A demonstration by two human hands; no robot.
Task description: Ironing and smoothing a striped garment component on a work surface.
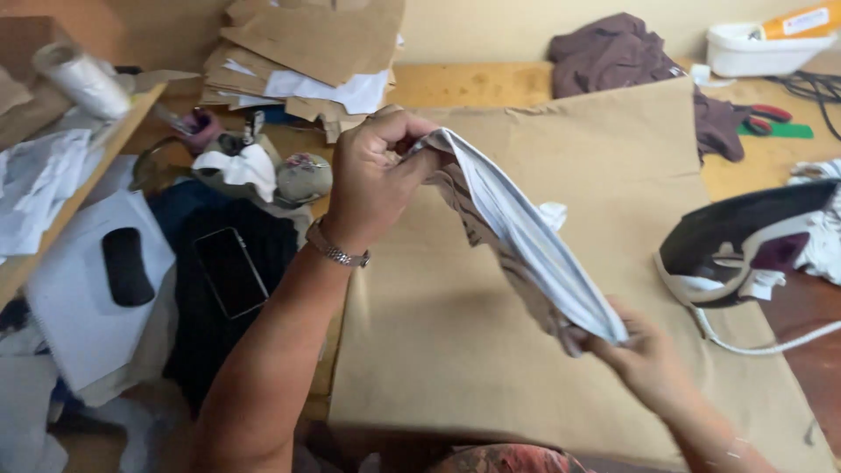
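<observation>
A folded strip of fabric (526, 236), white on one side and brown patterned on the other, is stretched in the air between my hands. My left hand (377, 180), with a metal bracelet at the wrist, pinches its upper end. Lower down to the right, my right hand (644, 355) grips its other end. Both hands hover over a large sheet of brown cardboard (455, 350) that covers the worktable.
A clothes iron (745, 241) with a white cord lies on its side at the right. Dark brown cloth (613, 57), red-handled scissors (766, 114) and a white tub (753, 48) sit at the back. Cardboard patterns (307, 52), a phone (232, 271) and clutter fill the left.
</observation>
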